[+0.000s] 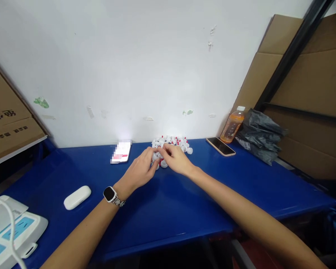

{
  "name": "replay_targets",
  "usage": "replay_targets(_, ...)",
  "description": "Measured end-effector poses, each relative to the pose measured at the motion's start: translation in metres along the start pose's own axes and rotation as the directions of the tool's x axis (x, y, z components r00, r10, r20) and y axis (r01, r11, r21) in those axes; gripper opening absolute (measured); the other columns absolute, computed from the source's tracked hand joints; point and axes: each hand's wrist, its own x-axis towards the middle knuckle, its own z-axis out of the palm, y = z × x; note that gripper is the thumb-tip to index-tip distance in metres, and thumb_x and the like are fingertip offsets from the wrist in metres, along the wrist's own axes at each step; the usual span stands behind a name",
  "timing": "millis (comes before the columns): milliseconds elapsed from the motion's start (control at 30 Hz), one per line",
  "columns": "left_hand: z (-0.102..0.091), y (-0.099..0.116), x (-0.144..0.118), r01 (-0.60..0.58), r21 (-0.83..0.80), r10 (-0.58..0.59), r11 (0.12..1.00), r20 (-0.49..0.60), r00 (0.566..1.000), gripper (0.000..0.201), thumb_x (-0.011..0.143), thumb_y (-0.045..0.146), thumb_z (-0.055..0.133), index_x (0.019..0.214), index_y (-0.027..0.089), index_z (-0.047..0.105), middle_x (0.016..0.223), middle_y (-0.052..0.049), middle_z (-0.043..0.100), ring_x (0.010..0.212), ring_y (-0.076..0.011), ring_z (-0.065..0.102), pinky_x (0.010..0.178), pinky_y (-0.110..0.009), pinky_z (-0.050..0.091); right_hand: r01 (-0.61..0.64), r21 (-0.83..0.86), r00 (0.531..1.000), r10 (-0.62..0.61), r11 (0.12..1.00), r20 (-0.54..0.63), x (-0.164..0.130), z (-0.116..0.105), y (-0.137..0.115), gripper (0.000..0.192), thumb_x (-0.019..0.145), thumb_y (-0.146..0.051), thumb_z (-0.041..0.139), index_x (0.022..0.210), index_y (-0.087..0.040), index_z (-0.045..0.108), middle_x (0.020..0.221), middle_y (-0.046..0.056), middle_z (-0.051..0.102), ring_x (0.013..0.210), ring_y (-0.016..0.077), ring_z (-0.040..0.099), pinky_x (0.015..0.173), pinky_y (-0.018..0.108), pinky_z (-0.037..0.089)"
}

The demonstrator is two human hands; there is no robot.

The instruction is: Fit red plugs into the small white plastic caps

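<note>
- Both hands meet at the near edge of a pile of small white and red caps (172,145), which sits on the blue table (184,201) close to the wall.
- The left hand (141,170) has its fingers curled, tips pinched on a small white piece at the pile's front; what piece exactly is too small to tell.
- The right hand (175,158) lies just beside it, fingers bent, tips touching the same spot.
- A watch (109,194) is on the left wrist.
- A white case (77,197) lies well to the left.
- A lit phone (121,152) lies left of the pile, a dark phone (220,146) right of it.
- An orange bottle (232,127) leans beside a black bag (259,134).
</note>
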Motion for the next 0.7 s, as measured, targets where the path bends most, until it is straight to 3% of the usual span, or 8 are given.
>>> replay_targets(200,-0.003,0.002,-0.001,0.015,0.081,-0.017,0.997,0.015,1.0,0.022,0.102,0.036,0.034,0.103,0.02,0.048,0.098,-0.007,0.057,0.081,-0.0208,0.057,0.076,-0.038,0.047,0.117,-0.051,0.987,-0.11,0.992,0.119,0.002,0.003,-0.002,0.042,0.102,-0.043,0.034,0.07,-0.019,0.048,0.061,-0.003,0.052,0.058,0.0114,0.046,0.058,0.025,0.031)
replay_targets(300,-0.004,-0.001,0.0,0.07,-0.12,-0.062,0.99,0.07,0.996,0.024,0.102,0.04,0.034,0.103,0.021,0.049,0.09,-0.004,0.058,0.076,-0.0187,0.056,0.072,-0.034,0.046,0.144,-0.035,0.984,-0.139,0.989,0.109,0.002,-0.008,0.002,0.04,0.101,-0.044,0.036,0.07,-0.02,0.046,0.059,-0.004,0.047,0.056,0.011,0.043,0.056,0.025,0.03)
replay_targets(367,-0.006,-0.007,0.002,0.14,-0.297,-0.117,0.945,0.093,0.989,0.028,0.102,0.045,0.033,0.103,0.022,0.049,0.084,-0.002,0.059,0.072,-0.0166,0.055,0.067,-0.031,0.045,0.131,-0.029,0.991,-0.13,0.991,0.029,0.003,-0.021,0.008,0.039,0.101,-0.045,0.037,0.071,-0.02,0.045,0.061,-0.004,0.047,0.057,0.011,0.042,0.056,0.024,0.031)
replay_targets(467,-0.009,-0.014,0.008,0.207,-0.409,-0.205,0.889,0.048,0.978,0.032,0.101,0.05,0.035,0.102,0.022,0.051,0.082,-0.001,0.059,0.068,-0.0143,0.052,0.061,-0.028,0.042,0.075,-0.054,0.995,-0.078,0.996,-0.058,0.008,-0.034,0.017,0.037,0.1,-0.045,0.038,0.075,-0.02,0.048,0.066,-0.002,0.053,0.061,0.0114,0.046,0.058,0.024,0.034)
replay_targets(567,-0.008,-0.013,0.013,0.228,-0.35,-0.215,0.909,0.077,0.974,0.033,0.1,0.05,0.037,0.11,0.023,0.052,0.085,0.0,0.061,0.073,-0.0156,0.055,0.066,-0.029,0.044,0.051,-0.206,0.997,-0.04,0.977,0.059,0.016,-0.03,0.025,0.032,0.097,-0.041,0.047,0.076,-0.019,0.056,0.071,0.0,0.063,0.066,0.0125,0.053,0.06,0.024,0.034)
replay_targets(700,-0.001,-0.012,0.008,0.152,-0.236,-0.131,0.96,0.102,0.986,0.037,0.1,0.044,0.039,0.13,0.024,0.05,0.107,-0.005,0.061,0.093,-0.0195,0.06,0.083,-0.035,0.048,0.086,-0.382,0.978,-0.006,0.92,0.206,0.031,-0.011,0.03,0.018,0.089,-0.036,0.06,0.082,-0.02,0.067,0.079,0.001,0.069,0.073,0.0156,0.06,0.059,0.025,0.032)
